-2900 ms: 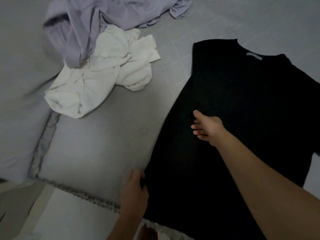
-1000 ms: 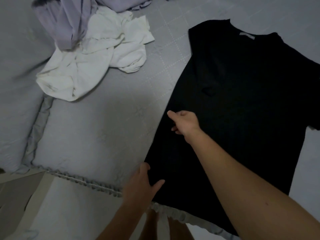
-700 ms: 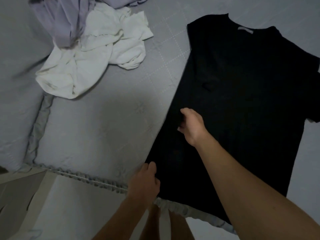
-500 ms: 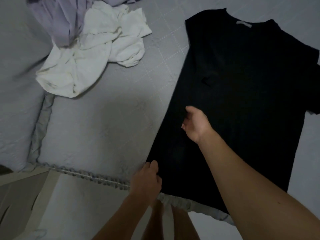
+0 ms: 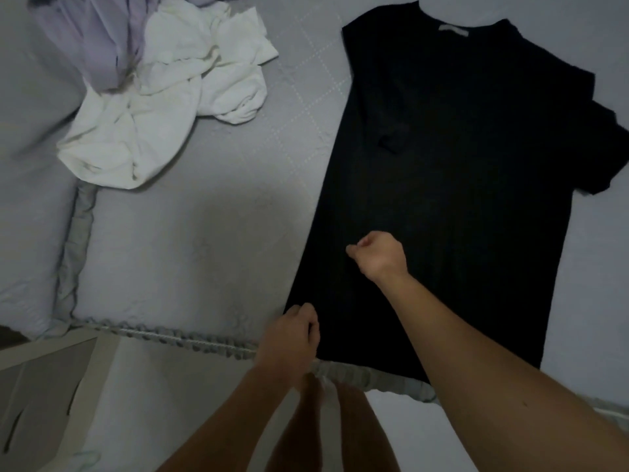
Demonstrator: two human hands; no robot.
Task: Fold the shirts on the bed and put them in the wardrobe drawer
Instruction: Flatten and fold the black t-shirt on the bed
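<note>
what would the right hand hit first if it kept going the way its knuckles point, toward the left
Probably only the black shirt under the right hand, then bare grey bedcover; the white shirt lies farther up, likely off that line.

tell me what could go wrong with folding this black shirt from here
The black shirt's hem lies at the bed edge, so pulling with the left hand may drag it off. The right hand pinches one spot only; the fold may skew. The far sleeve is still unfolded.
</note>
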